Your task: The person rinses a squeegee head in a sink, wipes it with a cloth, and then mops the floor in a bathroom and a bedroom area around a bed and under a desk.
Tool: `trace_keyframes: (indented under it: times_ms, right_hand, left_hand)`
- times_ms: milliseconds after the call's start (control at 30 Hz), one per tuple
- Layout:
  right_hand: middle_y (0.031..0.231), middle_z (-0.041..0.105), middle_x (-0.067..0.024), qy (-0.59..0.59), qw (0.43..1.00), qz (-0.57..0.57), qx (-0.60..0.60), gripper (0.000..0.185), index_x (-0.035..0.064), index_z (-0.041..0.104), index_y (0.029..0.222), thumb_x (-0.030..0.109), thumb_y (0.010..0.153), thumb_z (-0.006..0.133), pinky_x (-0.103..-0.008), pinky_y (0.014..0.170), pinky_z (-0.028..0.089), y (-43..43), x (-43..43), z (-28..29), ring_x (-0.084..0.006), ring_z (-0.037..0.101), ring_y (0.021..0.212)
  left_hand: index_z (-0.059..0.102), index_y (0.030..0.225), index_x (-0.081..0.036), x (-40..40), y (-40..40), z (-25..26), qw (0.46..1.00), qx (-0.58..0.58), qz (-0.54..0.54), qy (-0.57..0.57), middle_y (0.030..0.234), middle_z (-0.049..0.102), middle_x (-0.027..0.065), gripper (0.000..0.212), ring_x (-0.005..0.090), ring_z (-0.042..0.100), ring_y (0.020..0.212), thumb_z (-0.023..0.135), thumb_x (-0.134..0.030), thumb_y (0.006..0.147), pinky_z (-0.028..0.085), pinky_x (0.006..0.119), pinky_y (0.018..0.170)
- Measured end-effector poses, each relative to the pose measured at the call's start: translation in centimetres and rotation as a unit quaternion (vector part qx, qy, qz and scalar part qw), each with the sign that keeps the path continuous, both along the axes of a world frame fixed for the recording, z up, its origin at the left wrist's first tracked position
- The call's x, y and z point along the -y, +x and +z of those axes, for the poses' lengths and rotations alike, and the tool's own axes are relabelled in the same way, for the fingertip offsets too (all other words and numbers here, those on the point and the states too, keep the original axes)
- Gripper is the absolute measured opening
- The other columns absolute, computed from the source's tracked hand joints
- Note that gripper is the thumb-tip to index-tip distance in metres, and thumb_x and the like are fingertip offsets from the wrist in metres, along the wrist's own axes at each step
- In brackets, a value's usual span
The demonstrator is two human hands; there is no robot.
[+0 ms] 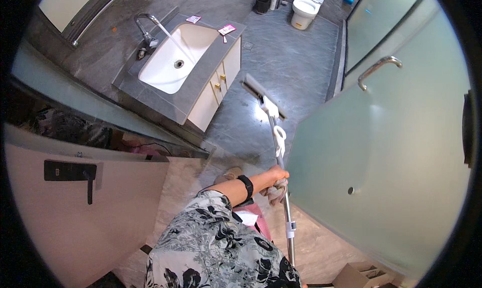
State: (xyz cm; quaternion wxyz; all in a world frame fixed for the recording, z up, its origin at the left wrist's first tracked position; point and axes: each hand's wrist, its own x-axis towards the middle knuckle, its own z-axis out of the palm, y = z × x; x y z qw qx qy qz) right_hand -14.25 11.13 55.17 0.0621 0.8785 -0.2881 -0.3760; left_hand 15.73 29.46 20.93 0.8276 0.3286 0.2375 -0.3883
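Observation:
My left hand (pixel 278 174) grips the metal pole of a mop (pixel 288 209) and a crumpled grey-pink cloth (pixel 276 193) against it. A black band circles that wrist. Ahead of the hand, a white plastic lever (pixel 279 140) sits on the pole. At the far end, the long flat mop head (pixel 260 92) is above or on the grey tiled floor; contact cannot be told. The pole's near end passes out of sight beside my patterned clothing. My right hand is out of view.
Water runs from a chrome faucet (pixel 145 28) into a white sink (pixel 162 75) at the left. A frosted glass door (pixel 376 152) stands close on the right. Farther off are a toilet (pixel 304 9) and a black bin (pixel 262 4). A cardboard box (pixel 352 276) lies lower right.

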Motion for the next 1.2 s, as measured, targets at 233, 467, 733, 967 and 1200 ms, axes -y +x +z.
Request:
trace_keyframes:
  times_ms: [233, 467, 733, 967, 1200]
  right_hand:
    - [0.08, 0.059, -0.0092, 0.018, 1.0, -0.02, -0.008, 0.027, 0.0015, 0.062, 0.099, 0.019, 0.079, 0.068, -0.0292, 0.066, 0.043, 4.2, -5.8, 2.2, -0.019, 0.055, 0.073]
    - [0.072, 0.056, -0.0037, 0.042, 0.994, -0.088, 0.044, 0.022, -0.0004, 0.062, 0.093, 0.014, 0.078, 0.069, -0.0251, 0.061, 0.042, 11.1, -7.1, 1.6, -0.0125, 0.051, 0.067]
    - [0.077, 0.057, -0.0052, 0.135, 0.98, -0.122, 0.077, 0.037, 0.0013, 0.056, 0.113, 0.016, 0.081, 0.067, -0.0241, 0.063, 0.043, 12.8, -11.6, 4.0, -0.0113, 0.052, 0.069]
    - [0.077, 0.06, -0.013, 0.048, 0.995, -0.043, -0.077, 0.032, 0.0057, 0.059, 0.109, 0.022, 0.082, 0.063, -0.0339, 0.06, 0.045, 14.9, -12.4, 6.2, -0.0216, 0.058, 0.068]
    - [0.062, 0.057, -0.0116, 0.162, 0.981, -0.097, -0.055, 0.04, 0.008, 0.054, 0.103, 0.03, 0.075, 0.073, -0.0351, 0.056, 0.048, 19.0, -8.6, -4.2, -0.0212, 0.061, 0.059]
  left_hand:
    - [0.06, 0.078, -0.008, -3.6, -2.3, 4.2, 0.993, -0.087, -0.064, -0.053, 0.065, 0.056, 0.004, 0.018, 0.0186, 0.049, 0.049, 0.065, -0.024, 0.073, 0.034, 0.036, 0.044]
    - [0.059, 0.079, -0.001, 0.3, -0.8, -0.9, 0.987, -0.052, -0.053, -0.14, 0.066, 0.058, 0.0116, 0.031, 0.0206, 0.053, 0.049, 0.072, -0.026, 0.068, 0.037, 0.035, 0.04]
    - [0.058, 0.071, 0.004, 0.6, -0.9, 3.1, 0.978, -0.167, -0.112, -0.056, 0.072, 0.059, 0.0145, 0.025, 0.0295, 0.055, 0.049, 0.072, -0.005, 0.052, 0.043, 0.038, 0.043]
    - [0.062, 0.068, 0.001, 0.7, 0.4, -4.0, 0.961, -0.222, -0.119, -0.111, 0.074, 0.059, 0.014, 0.019, 0.0256, 0.054, 0.068, 0.071, -0.01, 0.056, 0.042, 0.041, 0.056]
    - [0.063, 0.083, 0.002, -5.2, 11.1, -9.2, 0.987, -0.037, -0.059, 0.142, 0.077, 0.061, 0.0126, 0.037, 0.0224, 0.057, 0.076, 0.076, -0.024, 0.06, 0.046, 0.043, 0.067]
